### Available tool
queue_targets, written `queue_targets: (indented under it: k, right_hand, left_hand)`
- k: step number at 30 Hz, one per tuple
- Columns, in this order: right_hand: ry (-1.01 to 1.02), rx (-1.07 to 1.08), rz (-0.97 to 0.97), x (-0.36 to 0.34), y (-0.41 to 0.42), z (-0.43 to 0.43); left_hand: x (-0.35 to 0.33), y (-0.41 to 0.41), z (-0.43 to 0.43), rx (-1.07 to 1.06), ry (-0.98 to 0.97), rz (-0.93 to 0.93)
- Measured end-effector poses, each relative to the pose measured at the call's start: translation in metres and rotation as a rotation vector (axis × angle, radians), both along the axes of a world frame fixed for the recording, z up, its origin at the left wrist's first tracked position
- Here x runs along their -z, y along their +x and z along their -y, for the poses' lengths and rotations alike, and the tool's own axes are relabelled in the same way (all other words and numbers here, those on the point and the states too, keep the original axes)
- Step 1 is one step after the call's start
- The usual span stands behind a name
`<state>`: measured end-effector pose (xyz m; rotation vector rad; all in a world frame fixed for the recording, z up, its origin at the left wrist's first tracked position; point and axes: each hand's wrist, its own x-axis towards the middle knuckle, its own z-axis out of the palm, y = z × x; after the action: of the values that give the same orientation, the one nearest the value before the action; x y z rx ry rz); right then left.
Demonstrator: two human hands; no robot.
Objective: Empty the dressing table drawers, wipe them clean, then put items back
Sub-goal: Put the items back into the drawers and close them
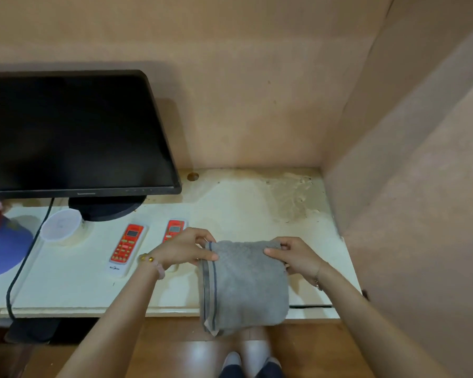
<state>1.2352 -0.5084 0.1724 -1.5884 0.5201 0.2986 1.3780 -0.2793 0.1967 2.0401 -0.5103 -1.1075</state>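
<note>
Both of my hands pinch the folded grey cloth (245,285) by its upper corners, left hand (186,248) and right hand (295,256), above the table (230,203) edge.

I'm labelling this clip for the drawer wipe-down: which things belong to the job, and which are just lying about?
Job: grey cloth, held by left hand and right hand; table.

Lying about: monitor, two red remotes, white plastic cup, black cable, blue cap.
</note>
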Motion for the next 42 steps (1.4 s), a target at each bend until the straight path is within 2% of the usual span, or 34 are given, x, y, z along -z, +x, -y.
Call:
queue_targets:
  k: [3, 6, 9, 16, 22, 26, 30, 33, 38, 42]
  right_hand:
    - [-0.128, 0.084, -0.047, 0.029, 0.016, -0.006]
    - [-0.260, 0.142, -0.064, 0.053, 0.032, -0.006]
    - [-0.386, 0.172, -0.065, 0.064, 0.043, 0.000]
    - [-0.411, 0.256, -0.045, 0.066, 0.058, 0.009]
    - [-0.438, 0.241, 0.005, 0.054, 0.053, 0.018]
    - [-0.553, 0.165, 0.078, 0.033, 0.045, 0.027]
    - [-0.717, 0.122, 0.213, -0.002, 0.038, 0.030]
    - [-0.807, 0.105, 0.338, -0.037, 0.037, 0.031]
    - [-0.928, 0.126, 0.495, -0.088, 0.030, 0.025]
    - [-1.011, 0.137, 0.554, -0.109, 0.009, 0.021]
  left_hand:
    - [0.033, 0.003, 0.013, -0.142, 0.058, 0.029]
    - [0.058, 0.007, 0.024, -0.238, 0.081, 0.160]
    - [0.073, 0.012, 0.028, -0.321, 0.042, 0.205]
    - [0.084, 0.022, 0.035, -0.502, -0.145, 0.185]
    - [0.086, 0.024, 0.035, -0.348, 0.036, 0.453]
    - [0.062, 0.023, 0.027, -0.227, 0.101, 0.660]
    - [0.022, 0.014, 0.024, -0.062, 0.128, 0.977]
    - [-0.012, 0.007, 0.027, -0.041, 0.111, 1.197]
    - [-0.059, -0.006, 0.032, -0.072, 0.078, 1.342]
    - [-0.085, -0.021, 0.034, -0.077, 0.077, 1.379]
